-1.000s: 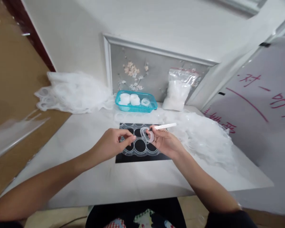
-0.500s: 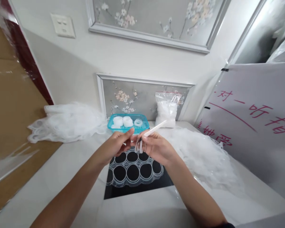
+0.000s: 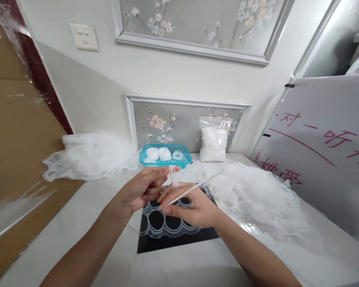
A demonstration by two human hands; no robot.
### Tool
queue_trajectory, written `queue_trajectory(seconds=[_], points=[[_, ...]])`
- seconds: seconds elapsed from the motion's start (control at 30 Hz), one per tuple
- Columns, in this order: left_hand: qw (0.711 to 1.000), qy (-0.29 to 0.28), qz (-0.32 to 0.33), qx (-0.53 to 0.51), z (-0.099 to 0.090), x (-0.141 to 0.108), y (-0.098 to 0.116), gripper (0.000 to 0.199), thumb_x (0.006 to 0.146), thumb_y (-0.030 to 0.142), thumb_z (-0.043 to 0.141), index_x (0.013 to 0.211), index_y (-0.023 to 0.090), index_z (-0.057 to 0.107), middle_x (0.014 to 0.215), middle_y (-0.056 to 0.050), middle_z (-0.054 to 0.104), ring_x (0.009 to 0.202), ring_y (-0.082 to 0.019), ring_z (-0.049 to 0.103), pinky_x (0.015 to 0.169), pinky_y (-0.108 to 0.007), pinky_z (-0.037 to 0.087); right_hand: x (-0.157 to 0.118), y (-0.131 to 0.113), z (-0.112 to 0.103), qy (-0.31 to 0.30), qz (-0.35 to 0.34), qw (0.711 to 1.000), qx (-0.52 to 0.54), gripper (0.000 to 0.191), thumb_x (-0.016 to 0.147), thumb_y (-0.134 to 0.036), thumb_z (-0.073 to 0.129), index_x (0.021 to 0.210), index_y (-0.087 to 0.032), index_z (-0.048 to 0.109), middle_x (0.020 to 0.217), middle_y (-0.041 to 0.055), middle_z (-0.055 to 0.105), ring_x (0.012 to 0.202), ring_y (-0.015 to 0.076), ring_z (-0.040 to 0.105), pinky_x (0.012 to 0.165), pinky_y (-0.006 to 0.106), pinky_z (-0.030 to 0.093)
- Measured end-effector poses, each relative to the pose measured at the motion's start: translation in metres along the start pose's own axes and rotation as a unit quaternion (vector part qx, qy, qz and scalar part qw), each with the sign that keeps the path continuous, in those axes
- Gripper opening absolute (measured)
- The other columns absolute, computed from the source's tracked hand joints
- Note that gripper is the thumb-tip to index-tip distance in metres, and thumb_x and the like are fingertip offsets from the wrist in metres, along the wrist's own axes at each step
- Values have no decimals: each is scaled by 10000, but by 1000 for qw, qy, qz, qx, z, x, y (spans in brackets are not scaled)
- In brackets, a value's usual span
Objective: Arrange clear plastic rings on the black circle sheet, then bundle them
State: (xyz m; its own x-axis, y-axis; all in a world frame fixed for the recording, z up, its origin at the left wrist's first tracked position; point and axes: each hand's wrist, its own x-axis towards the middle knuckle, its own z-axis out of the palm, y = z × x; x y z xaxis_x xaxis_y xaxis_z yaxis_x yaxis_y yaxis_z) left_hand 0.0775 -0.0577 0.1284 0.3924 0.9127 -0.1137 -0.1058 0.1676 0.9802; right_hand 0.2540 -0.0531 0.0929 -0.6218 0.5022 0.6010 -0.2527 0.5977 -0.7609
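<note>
Between thumb and fingers, my left hand (image 3: 148,187) pinches a small clear-white ring-like piece (image 3: 173,176). My right hand (image 3: 188,201) grips a thin white stick (image 3: 194,187) that slants up to the right, and its fingers touch or nearly touch the lower end of the ring-like piece. Below both hands, a clear tray with round openings (image 3: 167,230) lies on a black mat (image 3: 179,242). Behind them is a blue basket (image 3: 185,161) holding white rolls (image 3: 164,154) and a clear ring (image 3: 178,155).
On the left of the white table (image 3: 113,255) lies a heap of translucent white material (image 3: 92,155). Another heap (image 3: 251,191) spreads at the right. A zip bag with white filling (image 3: 214,139) stands against the wall. A board with red writing (image 3: 323,131) is at the far right.
The stick has swung lower, with my right hand turned palm down. The ring-like piece now stands upright above my right fingers, pinched by my left hand. The view has shifted slightly left.
</note>
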Motion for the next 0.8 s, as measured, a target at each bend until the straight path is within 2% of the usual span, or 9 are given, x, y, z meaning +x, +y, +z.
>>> queue_trajectory(seconds=[0.1, 0.17, 0.3, 0.4, 0.5, 0.6, 0.7, 0.8], points=[[1000, 10, 16, 11, 0, -3, 2, 289, 756, 452, 695, 774, 187, 580, 471, 123, 158, 381, -28, 85, 351, -203, 91, -3, 1, 5, -1, -22, 998, -50, 76, 826, -218, 671, 857, -240, 737, 905, 43, 718, 896, 186, 670, 830, 371, 562], [999, 21, 21, 41, 2, -4, 3, 325, 726, 453, 699, 664, 196, 509, 449, 121, 153, 378, -31, 93, 355, -214, 104, -4, 1, 6, -13, -22, 998, -61, 88, 834, -214, 661, 864, -250, 735, 922, 41, 710, 909, 184, 659, 846, 372, 560], [994, 41, 28, 97, 4, -7, 5, 295, 741, 484, 651, 753, 195, 592, 431, 121, 159, 384, -44, 110, 371, -232, 167, -5, -1, 0, -27, 13, 995, -92, 92, 834, -207, 662, 866, -252, 736, 925, 36, 694, 941, 189, 658, 858, 377, 555], [993, 33, 23, 111, 3, -7, 5, 320, 760, 513, 622, 744, 195, 609, 419, 115, 161, 380, -48, 109, 369, -233, 124, -4, -5, -10, -20, 39, 993, -107, 83, 824, -213, 679, 867, -248, 740, 1018, 47, 687, 1029, 204, 638, 911, 404, 530], [994, 8, 22, 107, 0, -6, 5, 327, 782, 503, 616, 684, 192, 609, 390, 106, 178, 367, -49, 119, 375, -235, 95, -2, -7, -20, -13, 33, 999, -25, 71, 815, -233, 700, 865, -260, 743, 1039, 38, 688, 1183, 217, 573, 1054, 448, 440], [988, -17, 22, 155, 1, -8, 6, 363, 808, 498, 600, 634, 182, 640, 366, 88, 226, 363, -52, 148, 380, -238, 110, 0, -6, -28, 3, 32, 989, 142, 63, 799, -310, 729, 858, -287, 732, 1097, 21, 698, 1315, 229, 479, 1143, 499, 326], [962, -30, 28, 270, 5, -15, 10, 351, 827, 474, 592, 664, 179, 690, 397, 78, 251, 395, -63, 186, 404, -240, 131, 0, -5, -32, 49, 75, 958, 272, 151, 817, -420, 695, 829, -270, 684, 1257, 38, 649, 1285, 250, 520, 1090, 519, 398], [931, -41, 26, 363, 9, -20, 12, 407, 823, 465, 612, 545, 171, 567, 487, 69, 233, 464, -71, 185, 446, -248, 136, 1, -5, -32, 78, 131, 942, 300, 250, 910, -445, 548, 797, -233, 618, 1280, 85, 633, 1200, 240, 594, 1044, 504, 453]])
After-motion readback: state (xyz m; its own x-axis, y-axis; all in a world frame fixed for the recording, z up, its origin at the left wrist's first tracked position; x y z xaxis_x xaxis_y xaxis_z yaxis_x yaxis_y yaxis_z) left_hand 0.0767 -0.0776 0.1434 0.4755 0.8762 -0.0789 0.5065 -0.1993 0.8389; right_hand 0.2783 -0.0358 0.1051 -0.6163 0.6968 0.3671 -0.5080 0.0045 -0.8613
